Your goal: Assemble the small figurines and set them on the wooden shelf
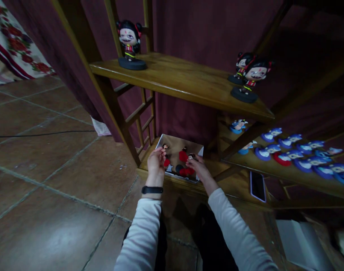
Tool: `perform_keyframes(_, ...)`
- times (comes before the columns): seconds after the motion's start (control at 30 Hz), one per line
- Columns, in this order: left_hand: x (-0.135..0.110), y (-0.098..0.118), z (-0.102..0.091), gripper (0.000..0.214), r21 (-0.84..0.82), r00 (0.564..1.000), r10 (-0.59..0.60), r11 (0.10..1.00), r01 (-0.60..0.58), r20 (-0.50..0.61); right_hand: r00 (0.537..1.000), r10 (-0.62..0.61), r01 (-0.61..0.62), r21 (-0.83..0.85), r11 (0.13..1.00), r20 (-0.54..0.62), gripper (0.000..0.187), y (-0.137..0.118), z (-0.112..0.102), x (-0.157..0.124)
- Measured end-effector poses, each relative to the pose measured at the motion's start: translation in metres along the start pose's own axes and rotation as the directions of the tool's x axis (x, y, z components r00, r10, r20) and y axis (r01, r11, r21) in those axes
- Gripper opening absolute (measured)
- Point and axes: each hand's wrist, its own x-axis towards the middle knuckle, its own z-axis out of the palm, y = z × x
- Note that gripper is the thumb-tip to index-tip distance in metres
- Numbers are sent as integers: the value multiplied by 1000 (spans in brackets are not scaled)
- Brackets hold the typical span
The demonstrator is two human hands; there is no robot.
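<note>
An open cardboard box sits on the lowest wooden shelf and holds several small figurines with red bases. My left hand, with a black band on its wrist, is curled at the box's left edge and pinches a small dark-haired figurine. At the box's right side, my right hand is closed around another small figurine. Both sleeves are light grey.
Three big-headed dolls stand on the upper shelf: one at the left, two at the right. Several blue-based figurines line the middle shelf. A phone lies on the lowest shelf. Tiled floor spreads left; a white object lies bottom right.
</note>
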Motion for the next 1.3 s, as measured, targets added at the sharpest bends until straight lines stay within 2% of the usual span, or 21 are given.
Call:
perform_keyframes(0.07,5,-14,3,14,196,995,72,977,-84,69,998,39,-47,156,987,56,32,3,-12,-21)
perform_keyframes(0.13,9,-30,4,11,441,976,139,875,-200,168,995,69,-84,238,968,69,35,8,-20,-41)
perform_keyframes(0.2,11,-45,1,11,684,949,146,664,-302,278,994,91,-104,299,948,57,36,13,-23,-56)
perform_keyframes(0.27,9,-57,-3,12,851,938,118,395,-347,327,993,103,-117,343,932,59,39,14,-24,-65)
perform_keyframes(0.33,4,-67,-5,14,922,937,110,173,-348,333,992,107,-122,379,917,60,40,14,-23,-70)
perform_keyframes(0.43,-4,-75,-1,22,928,923,87,-40,-372,374,992,112,-126,406,905,58,41,13,-25,-71)
perform_keyframes(0.5,-6,-80,4,23,919,915,102,-105,-381,391,992,111,-125,395,910,58,42,13,-27,-71)
perform_keyframes(0.63,-3,-86,13,18,913,898,168,-110,-393,407,995,103,-98,332,938,4,43,16,-30,-67)
perform_keyframes(0.8,-3,-86,13,26,894,901,108,-219,-390,420,994,103,-89,330,940,-26,40,20,-29,-59)
perform_keyframes(0.87,-6,-83,11,24,904,904,123,-189,-383,409,997,78,-64,375,925,-22,37,21,-27,-58)
perform_keyframes(0.97,-9,-77,9,19,925,907,187,-39,-378,378,999,48,-33,433,901,-24,33,21,-26,-60)
perform_keyframes(1.07,-11,-70,10,18,884,881,305,187,-429,362,999,26,-5,459,889,-39,32,20,-25,-63)
perform_keyframes(1.13,-15,-68,12,19,806,888,340,401,-435,310,999,2,14,459,888,-35,32,18,-25,-66)
perform_keyframes(1.17,-19,-67,12,20,747,909,318,526,-405,269,1000,-12,23,456,889,-28,32,17,-26,-69)
perform_keyframes(1.23,-33,-66,10,22,599,964,191,756,-264,183,999,-38,37,451,892,-6,31,13,-27,-77)
perform_keyframes(1.3,-53,-66,2,23,445,988,46,889,-109,149,998,-60,48,450,892,11,32,9,-29,-90)
